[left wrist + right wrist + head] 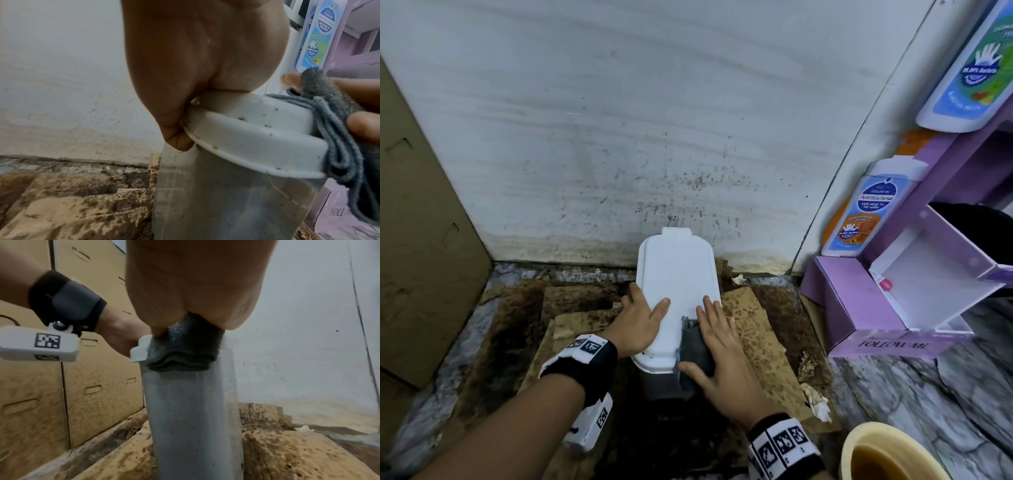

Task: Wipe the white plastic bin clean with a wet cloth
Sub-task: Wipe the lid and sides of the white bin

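Note:
The white plastic bin (678,274) stands with its lid on, upon soiled cardboard close to the wall. Brown specks dot its lid rim (257,134) and its grey-looking side (191,418). My left hand (643,315) holds the lid's left edge, thumb on top, fingers down the side, one curled under the rim. My right hand (722,346) presses a folded grey cloth (697,346) onto the lid's near right corner. Its fingers lie straight on top and its thumb pins the cloth (333,129) against the lid's front. The cloth (183,350) hangs over the rim.
A stained white wall (654,137) rises right behind the bin. A brown cardboard box (421,222) closes the left side. A purple display stand (876,308) with bottle cut-outs stands at right. A beige bowl (887,452) of brown liquid sits near right. Crumpled paper (818,401) lies on the dirty cardboard.

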